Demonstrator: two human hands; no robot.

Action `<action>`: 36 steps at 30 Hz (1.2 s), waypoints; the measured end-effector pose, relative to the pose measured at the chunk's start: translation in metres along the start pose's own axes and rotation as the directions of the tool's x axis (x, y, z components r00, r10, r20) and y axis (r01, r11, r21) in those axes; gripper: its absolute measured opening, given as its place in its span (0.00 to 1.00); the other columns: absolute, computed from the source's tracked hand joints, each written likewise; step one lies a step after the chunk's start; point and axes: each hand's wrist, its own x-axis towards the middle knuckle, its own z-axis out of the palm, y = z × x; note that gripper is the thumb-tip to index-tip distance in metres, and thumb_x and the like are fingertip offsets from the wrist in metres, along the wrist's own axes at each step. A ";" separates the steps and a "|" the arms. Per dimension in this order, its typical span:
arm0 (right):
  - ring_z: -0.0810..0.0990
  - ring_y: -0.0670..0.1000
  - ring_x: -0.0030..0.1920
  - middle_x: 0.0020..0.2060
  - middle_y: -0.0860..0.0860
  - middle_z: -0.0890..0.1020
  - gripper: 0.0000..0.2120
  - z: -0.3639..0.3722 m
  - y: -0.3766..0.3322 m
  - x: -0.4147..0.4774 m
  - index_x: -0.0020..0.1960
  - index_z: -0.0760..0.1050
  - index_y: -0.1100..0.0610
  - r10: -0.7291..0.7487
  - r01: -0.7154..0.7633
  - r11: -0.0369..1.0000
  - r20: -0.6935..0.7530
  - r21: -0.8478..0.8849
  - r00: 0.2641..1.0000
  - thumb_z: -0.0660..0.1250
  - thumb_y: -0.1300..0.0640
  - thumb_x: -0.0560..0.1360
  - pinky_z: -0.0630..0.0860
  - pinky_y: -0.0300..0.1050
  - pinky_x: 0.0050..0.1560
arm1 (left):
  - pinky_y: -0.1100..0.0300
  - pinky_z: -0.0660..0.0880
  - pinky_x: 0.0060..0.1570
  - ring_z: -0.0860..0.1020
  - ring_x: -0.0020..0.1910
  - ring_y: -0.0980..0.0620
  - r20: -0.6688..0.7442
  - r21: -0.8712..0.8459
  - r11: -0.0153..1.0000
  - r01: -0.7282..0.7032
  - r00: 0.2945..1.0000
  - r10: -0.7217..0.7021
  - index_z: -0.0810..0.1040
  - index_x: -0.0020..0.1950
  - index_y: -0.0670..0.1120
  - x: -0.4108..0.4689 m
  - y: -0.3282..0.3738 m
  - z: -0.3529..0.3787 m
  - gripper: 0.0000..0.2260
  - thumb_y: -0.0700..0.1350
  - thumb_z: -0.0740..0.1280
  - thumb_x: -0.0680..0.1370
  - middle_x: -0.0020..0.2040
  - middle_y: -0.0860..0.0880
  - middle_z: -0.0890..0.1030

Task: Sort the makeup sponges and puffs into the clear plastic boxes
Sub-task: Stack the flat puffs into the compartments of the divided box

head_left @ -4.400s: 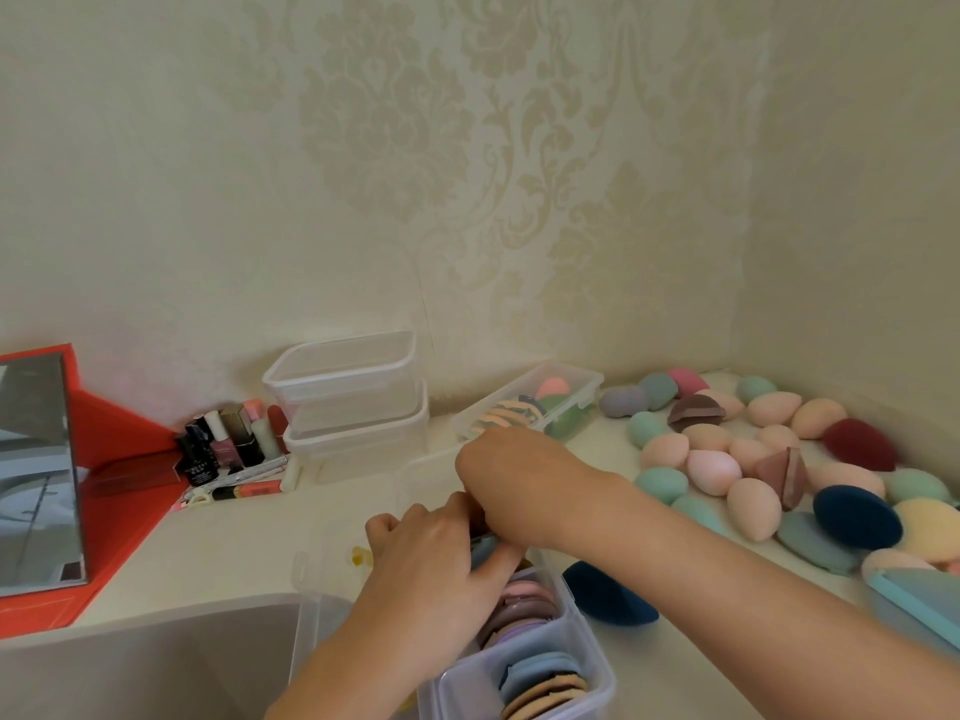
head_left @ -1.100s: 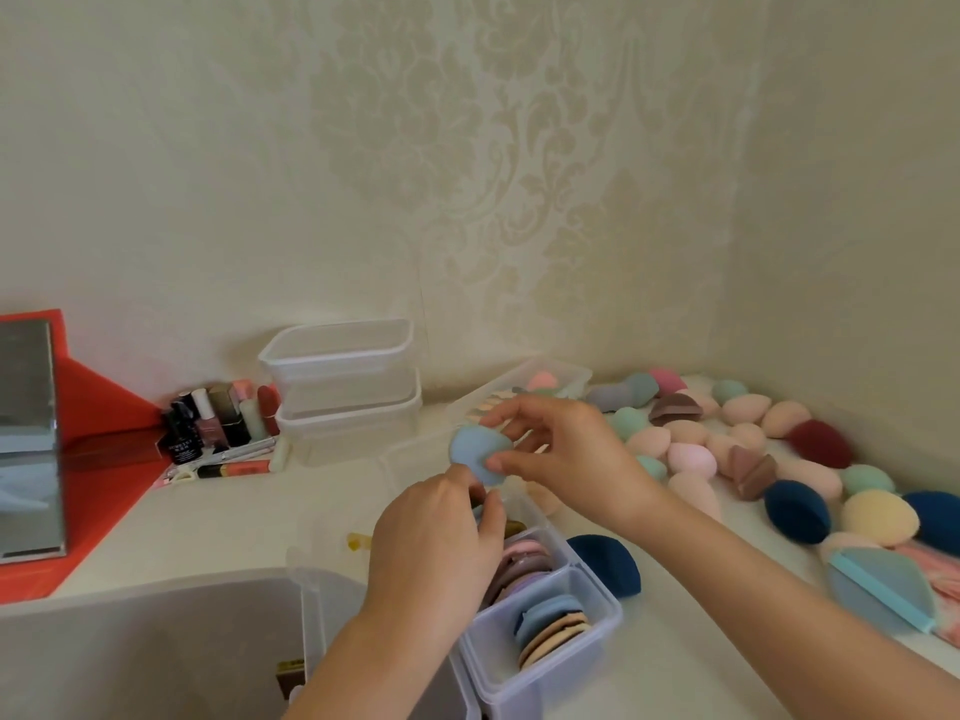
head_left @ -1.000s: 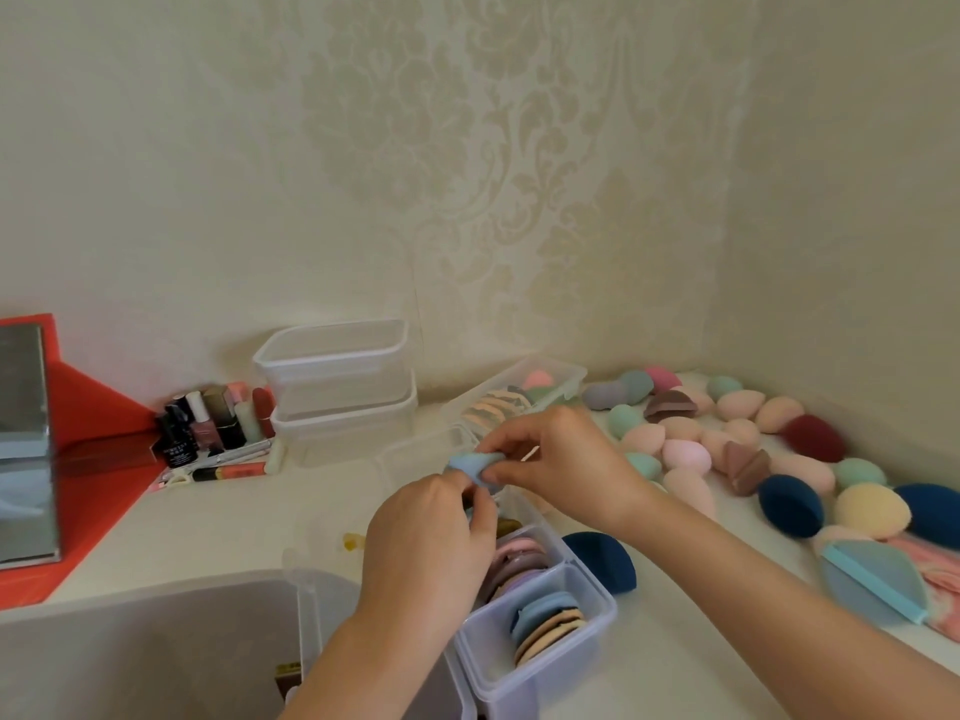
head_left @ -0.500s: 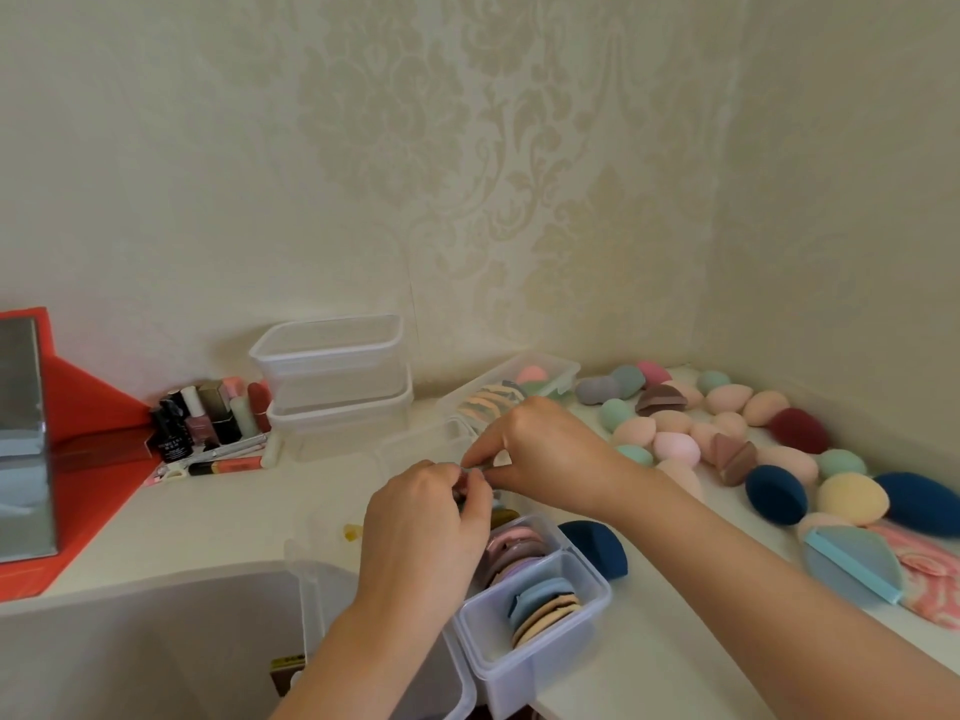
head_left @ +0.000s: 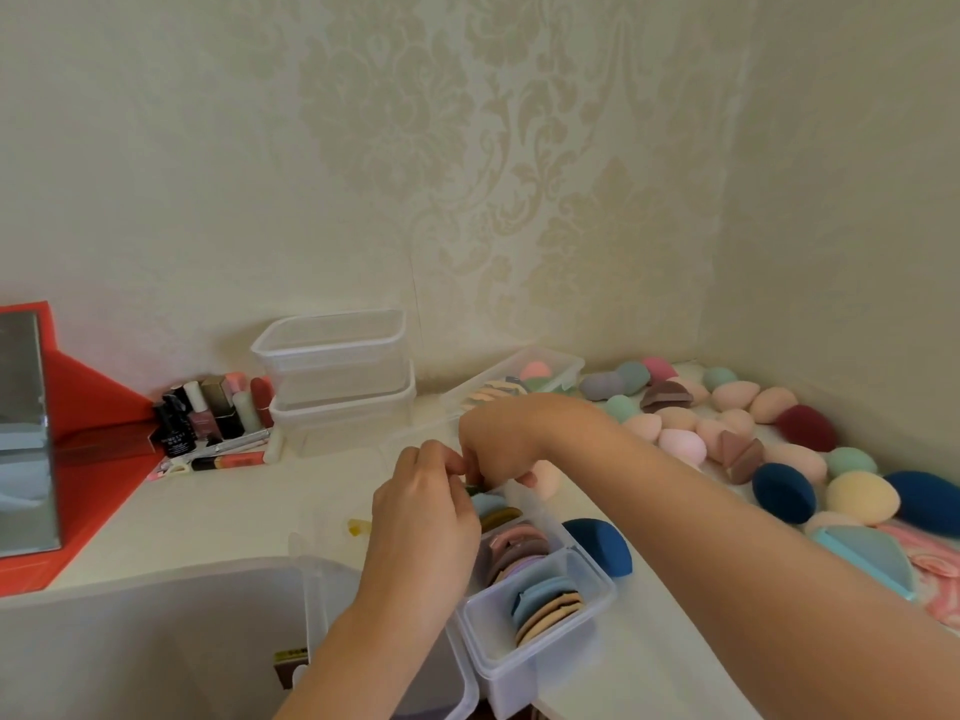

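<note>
A left hand (head_left: 426, 506) and right hand (head_left: 498, 444) met with curled fingers over the far end of a long, divided clear box (head_left: 540, 610) at the near edge of the surface (head_left: 234, 511). Just beneath their fingertips a light blue puff (head_left: 488, 504) stood on edge in that end compartment; whether either hand pinched it could not be told. Loose sponges (head_left: 680, 444) lay to the right.

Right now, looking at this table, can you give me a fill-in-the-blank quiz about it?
The two empty clear boxes are ___ one on the other. The sponge beside the divided box is dark ___. The pile of loose sponges lies to the ___ of the divided box. Missing: stacked; blue; right.
</note>
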 end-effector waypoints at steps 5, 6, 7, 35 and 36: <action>0.72 0.45 0.24 0.19 0.42 0.77 0.14 -0.015 0.010 -0.007 0.57 0.78 0.63 -0.062 -0.019 0.950 0.249 0.313 0.966 0.63 0.54 0.79 0.65 0.37 0.31 | 0.70 0.67 0.37 0.74 0.42 0.59 0.074 0.057 0.997 -0.046 0.996 0.042 0.78 0.44 0.51 0.002 -0.008 -0.018 0.04 0.50 0.67 0.75 0.43 0.56 0.76; 0.73 0.43 0.24 0.20 0.40 0.78 0.16 -0.015 0.011 -0.009 0.57 0.78 0.63 -0.084 -0.010 0.938 0.257 0.345 0.963 0.64 0.51 0.78 0.65 0.36 0.31 | 0.72 0.66 0.36 0.73 0.42 0.60 0.103 0.051 0.997 -0.060 0.993 0.055 0.79 0.44 0.52 0.001 -0.010 -0.021 0.03 0.51 0.68 0.75 0.43 0.57 0.76; 0.74 0.43 0.24 0.21 0.39 0.78 0.17 -0.014 0.012 -0.011 0.56 0.79 0.61 -0.102 0.012 0.935 0.237 0.355 0.966 0.65 0.48 0.77 0.67 0.35 0.31 | 0.73 0.66 0.36 0.73 0.42 0.60 0.143 0.051 0.996 -0.079 0.987 0.071 0.79 0.45 0.53 -0.001 -0.011 -0.024 0.02 0.50 0.69 0.75 0.44 0.57 0.76; 0.70 0.53 0.32 0.26 0.51 0.67 0.16 0.003 -0.003 -0.018 0.29 0.64 0.58 -0.305 0.212 0.911 -0.233 -0.353 0.923 0.60 0.63 0.75 0.73 0.45 0.37 | 0.76 0.65 0.47 0.73 0.51 0.63 0.241 -0.056 0.969 -0.242 0.938 0.249 0.76 0.53 0.57 0.003 -0.021 -0.027 0.10 0.44 0.69 0.75 0.51 0.61 0.72; 0.69 0.52 0.30 0.26 0.50 0.66 0.17 0.002 -0.006 -0.018 0.28 0.62 0.57 -0.305 0.196 0.898 -0.237 -0.393 0.922 0.60 0.65 0.74 0.72 0.45 0.35 | 0.74 0.66 0.47 0.73 0.52 0.62 0.208 -0.022 0.969 -0.247 0.947 0.246 0.75 0.55 0.56 0.003 -0.019 -0.028 0.10 0.46 0.68 0.75 0.52 0.60 0.73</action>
